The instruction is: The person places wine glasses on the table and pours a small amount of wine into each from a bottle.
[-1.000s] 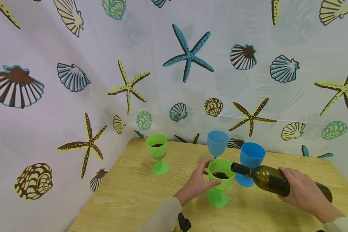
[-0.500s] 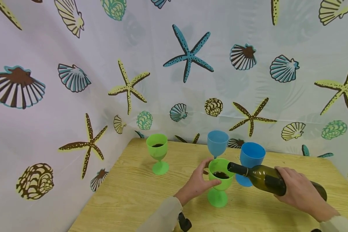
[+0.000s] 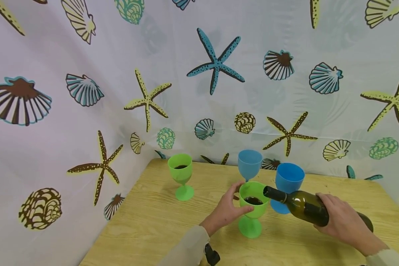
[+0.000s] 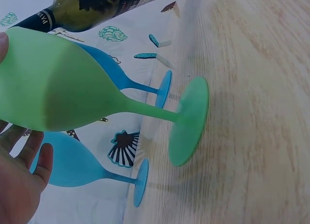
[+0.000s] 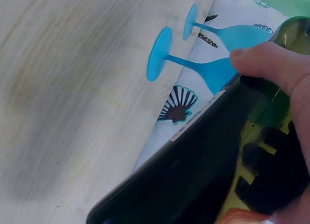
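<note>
A green plastic goblet (image 3: pixel 252 208) with dark liquid in its bowl stands upright on the wooden table. My left hand (image 3: pixel 227 208) holds the bowl, thumb on the near side and fingers round the far side. My right hand (image 3: pixel 340 221) grips a dark green wine bottle (image 3: pixel 307 207) by its body. The bottle is tilted, neck to the left and slightly up, with its mouth at the goblet's right rim. No stream of liquid shows. In the right wrist view, the bottle (image 5: pixel 193 161) fills much of the frame, and the thumb (image 5: pixel 261 62) lies across it.
Behind the held goblet stand a light blue goblet (image 3: pixel 249 164) and a darker blue goblet (image 3: pixel 289 177). Another green goblet (image 3: pixel 180 170) with dark liquid is at the left rear of the wooden table (image 3: pixel 146 225). A shell-patterned curtain (image 3: pixel 173 44) hangs behind.
The right hand and bottle have shifted a little to the left, then the neck has drawn back slightly right. The left hand and green goblet stay in place.
</note>
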Demonstrator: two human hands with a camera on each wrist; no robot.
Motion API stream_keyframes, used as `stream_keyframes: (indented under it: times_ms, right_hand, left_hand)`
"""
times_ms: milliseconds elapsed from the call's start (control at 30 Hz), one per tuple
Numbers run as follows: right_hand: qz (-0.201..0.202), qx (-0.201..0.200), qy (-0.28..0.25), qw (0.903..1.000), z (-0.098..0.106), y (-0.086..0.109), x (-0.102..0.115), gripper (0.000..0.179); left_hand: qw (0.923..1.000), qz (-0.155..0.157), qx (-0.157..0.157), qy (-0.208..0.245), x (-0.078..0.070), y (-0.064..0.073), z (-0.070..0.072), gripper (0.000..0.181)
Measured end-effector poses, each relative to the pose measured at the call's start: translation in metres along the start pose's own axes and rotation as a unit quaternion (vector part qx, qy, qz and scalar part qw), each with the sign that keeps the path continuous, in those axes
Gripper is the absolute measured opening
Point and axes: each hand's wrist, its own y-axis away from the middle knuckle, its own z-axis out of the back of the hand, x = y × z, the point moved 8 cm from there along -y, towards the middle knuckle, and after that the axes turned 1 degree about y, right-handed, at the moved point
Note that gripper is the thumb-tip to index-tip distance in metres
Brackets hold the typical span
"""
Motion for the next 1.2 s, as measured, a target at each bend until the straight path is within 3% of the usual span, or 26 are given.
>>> stream_keyframes:
  times_ms: [400,667,1033,1200]
  right_hand:
    - [-0.013,-0.004,-0.005,0.9999,-0.002,0.017,-0.015,0.089]
    - [-0.092,-0.024,-0.065,0.9933,-0.005,0.025,-0.020,0.089]
    - [-0.212,-0.085,-0.157,0.9607,-0.002,0.032,-0.024,0.092]
    - [-0.283,-0.086,-0.194,0.9354,-0.007,0.037,-0.032,0.094]
  left_hand:
    - [1.0000,-0.007,0.000,0.006,0.002,-0.002,0.000,0.071]
    - [0.9999,-0.011,0.000,0.009,0.002,-0.001,-0.001,0.072]
    - [0.9994,-0.032,-0.011,0.008,-0.002,0.001,-0.002,0.073]
    - [0.9993,-0.034,-0.017,-0.002,-0.001,-0.002,-0.002,0.075]
